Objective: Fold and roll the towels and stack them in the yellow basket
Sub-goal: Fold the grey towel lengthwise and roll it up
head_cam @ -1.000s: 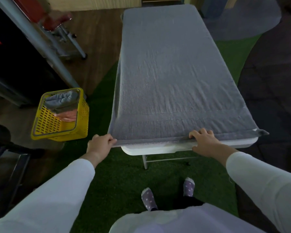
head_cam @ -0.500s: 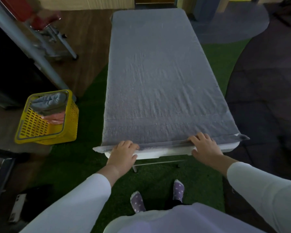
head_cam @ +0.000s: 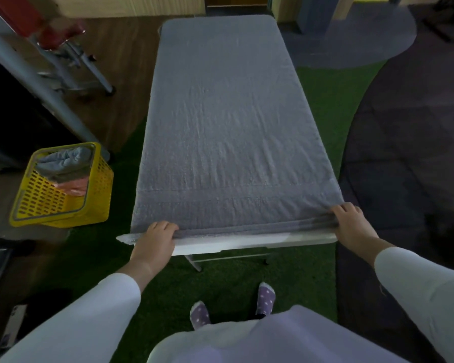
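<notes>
**Grey towel gripped at the near edge**

Grey terry is what I see under both sets of fingers. The fingers (head_cam: pixel 165 227) of my left hand (head_cam: pixel 154 242) are curled down over the near hem of the grey towel (head_cam: pixel 228 127), by its left corner. Those of my right hand (head_cam: pixel 351 224) are curled over the same hem at the right corner. Between the two hands the hem is bunched into a thin ridge.

The rest of the towel lies flat along the white bench (head_cam: pixel 247 244), covering nearly all of it.

On the floor to my left, apart from the bench, stands the yellow basket (head_cam: pixel 63 208). It holds a blue-grey towel (head_cam: pixel 63 158) bundled at its far end, and a pink towel (head_cam: pixel 74 186) just under that, nearer to me.

Green turf (head_cam: pixel 233 284) lies under the bench.
</notes>
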`<action>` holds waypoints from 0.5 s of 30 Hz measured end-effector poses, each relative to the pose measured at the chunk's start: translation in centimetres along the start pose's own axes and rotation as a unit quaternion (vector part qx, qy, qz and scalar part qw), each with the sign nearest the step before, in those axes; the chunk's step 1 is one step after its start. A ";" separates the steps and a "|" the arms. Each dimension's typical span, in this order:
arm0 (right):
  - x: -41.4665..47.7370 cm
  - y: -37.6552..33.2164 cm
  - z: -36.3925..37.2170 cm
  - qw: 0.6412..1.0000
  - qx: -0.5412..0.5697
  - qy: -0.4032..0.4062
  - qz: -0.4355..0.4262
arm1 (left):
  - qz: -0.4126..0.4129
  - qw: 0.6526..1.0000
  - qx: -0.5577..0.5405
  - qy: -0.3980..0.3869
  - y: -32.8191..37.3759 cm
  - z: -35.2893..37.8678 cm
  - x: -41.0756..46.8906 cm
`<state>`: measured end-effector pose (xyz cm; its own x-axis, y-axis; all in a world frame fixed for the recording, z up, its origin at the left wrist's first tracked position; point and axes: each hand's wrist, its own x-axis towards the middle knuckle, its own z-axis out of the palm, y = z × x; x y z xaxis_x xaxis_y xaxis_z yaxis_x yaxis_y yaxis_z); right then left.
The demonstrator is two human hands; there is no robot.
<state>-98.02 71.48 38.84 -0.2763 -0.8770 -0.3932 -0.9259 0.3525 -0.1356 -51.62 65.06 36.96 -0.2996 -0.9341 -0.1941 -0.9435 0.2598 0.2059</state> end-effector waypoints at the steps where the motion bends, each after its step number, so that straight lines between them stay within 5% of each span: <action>1: 0.3 0.4 -0.1 1.000 0.008 -0.002 0.009 | -0.006 1.000 0.002 -0.002 0.1 -0.1 0.1; 5: 1.2 1.1 -0.1 0.999 0.032 -0.003 -0.004 | 0.006 1.000 0.017 -0.022 1.6 -0.6 0.5; 15: 2.0 2.9 -0.2 0.981 0.183 0.028 0.056 | 0.211 0.971 -0.057 -0.100 13.7 0.3 4.1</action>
<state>-101.28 70.68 37.86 -0.3947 -0.8390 -0.3746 -0.7377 0.5324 -0.4152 -65.81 64.90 38.67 -0.6879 -0.6819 -0.2487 -0.7126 0.5694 0.4099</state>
